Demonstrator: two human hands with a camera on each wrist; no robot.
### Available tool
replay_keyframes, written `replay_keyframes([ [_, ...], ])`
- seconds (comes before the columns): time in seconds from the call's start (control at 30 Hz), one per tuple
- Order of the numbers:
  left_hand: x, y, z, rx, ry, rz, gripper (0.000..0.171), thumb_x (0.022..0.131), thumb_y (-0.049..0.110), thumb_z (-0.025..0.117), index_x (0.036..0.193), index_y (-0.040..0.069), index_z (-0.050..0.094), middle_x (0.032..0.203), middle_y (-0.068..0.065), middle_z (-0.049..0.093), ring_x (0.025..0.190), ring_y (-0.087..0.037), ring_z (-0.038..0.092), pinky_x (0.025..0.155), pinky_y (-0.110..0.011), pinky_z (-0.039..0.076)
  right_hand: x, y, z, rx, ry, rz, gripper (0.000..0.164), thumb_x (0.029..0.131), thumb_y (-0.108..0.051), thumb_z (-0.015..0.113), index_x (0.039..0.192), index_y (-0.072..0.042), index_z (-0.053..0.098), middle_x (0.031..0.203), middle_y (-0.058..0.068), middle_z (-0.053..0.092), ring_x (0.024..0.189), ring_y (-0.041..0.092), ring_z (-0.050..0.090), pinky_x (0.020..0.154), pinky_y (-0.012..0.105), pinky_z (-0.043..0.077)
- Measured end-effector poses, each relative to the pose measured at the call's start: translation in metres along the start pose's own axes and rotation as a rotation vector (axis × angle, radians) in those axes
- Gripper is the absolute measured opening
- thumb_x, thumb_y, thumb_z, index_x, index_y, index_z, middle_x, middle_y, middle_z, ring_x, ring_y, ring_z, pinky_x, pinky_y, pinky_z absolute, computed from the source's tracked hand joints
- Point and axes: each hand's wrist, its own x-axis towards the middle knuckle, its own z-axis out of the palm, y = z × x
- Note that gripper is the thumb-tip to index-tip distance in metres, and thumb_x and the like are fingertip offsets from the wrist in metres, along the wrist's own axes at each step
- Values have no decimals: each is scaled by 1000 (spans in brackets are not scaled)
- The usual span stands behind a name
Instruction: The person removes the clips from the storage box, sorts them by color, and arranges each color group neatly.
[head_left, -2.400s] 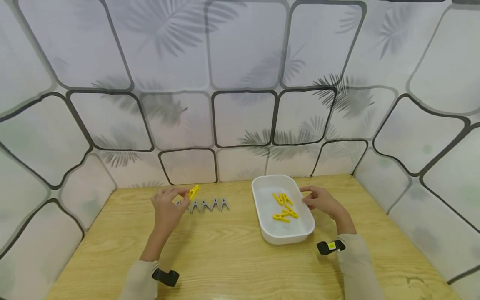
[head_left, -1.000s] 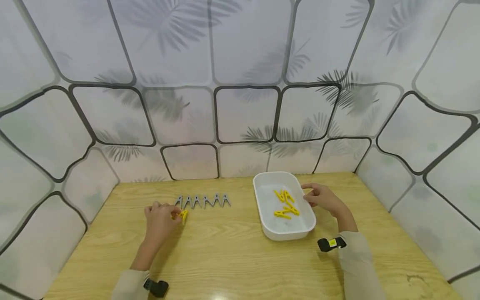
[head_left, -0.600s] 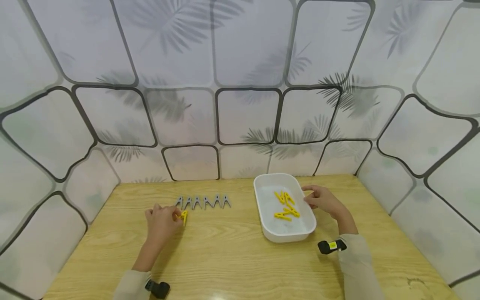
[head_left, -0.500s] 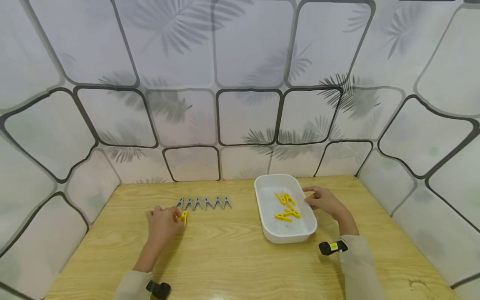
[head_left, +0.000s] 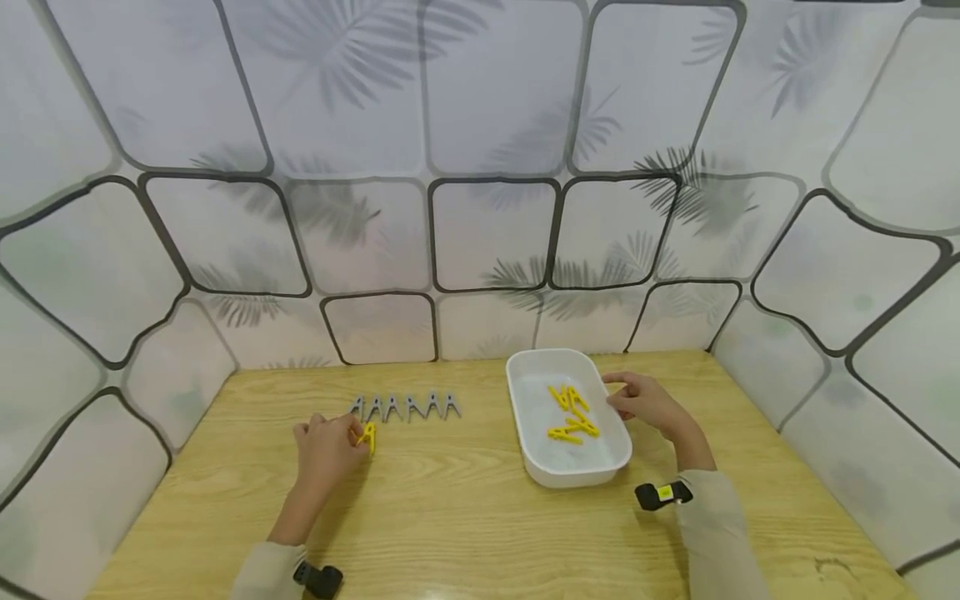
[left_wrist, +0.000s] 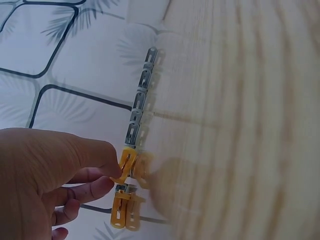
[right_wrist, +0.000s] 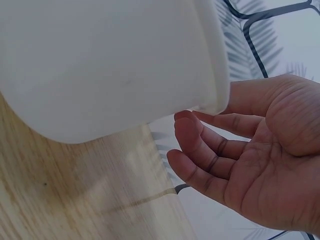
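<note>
My left hand (head_left: pixel 327 450) pinches a yellow clothespin (head_left: pixel 370 437) between thumb and fingertips. This clothespin stands legs-down on the table, in front of a row of grey clothespins (head_left: pixel 393 407). The left wrist view shows a second yellow clothespin (left_wrist: pixel 119 209) standing just beyond the pinching fingers; in the head view the hand covers it. On the right, my right hand (head_left: pixel 651 404) holds the right rim of a white plastic tub (head_left: pixel 573 479) with thumb and finger, its other fingers (right_wrist: pixel 200 172) loosely bent below the rim. Several yellow clothespins (head_left: pixel 573 421) lie loose inside the tub.
The wood-grain table (head_left: pixel 450 533) is closed in by a patterned fabric wall (head_left: pixel 487 325) at the back and both sides. Bare tabletop lies between the grey row and the tub. A small black camera (head_left: pixel 318 578) sits on the left wrist.
From above the grey row, my left hand has come down and nearer with the yellow clothespin, which now stands on the table. Over the last second it barely moves. The right hand stays at the tub.
</note>
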Motion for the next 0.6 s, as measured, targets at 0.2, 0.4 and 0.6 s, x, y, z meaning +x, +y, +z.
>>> replay_keyframes([
  [0.2, 0, 0, 0, 8, -7, -4, 15, 79, 15, 82, 86, 8, 70, 67, -1, 61, 79, -30, 50, 85, -58, 32, -1, -4, -1, 6, -3, -7, 49, 101, -9, 60, 144, 9, 47, 101, 21, 71, 84, 12, 66, 80, 38, 59],
  [0.4, -1, 0, -1, 1, -31, -9, 13, 80, 15, 80, 84, 9, 69, 69, -1, 62, 76, -27, 48, 84, -55, 31, 0, -2, 0, 3, 2, 11, 48, 100, -8, 60, 144, 8, 48, 99, 17, 72, 83, 11, 66, 79, 37, 59],
  [0.6, 0, 0, 0, -7, -23, 2, 11, 81, 15, 78, 84, 10, 69, 68, -1, 62, 77, -27, 49, 85, -57, 31, 0, 0, 2, 3, 3, 5, 48, 100, -9, 60, 144, 8, 48, 99, 18, 72, 82, 12, 67, 80, 39, 59],
])
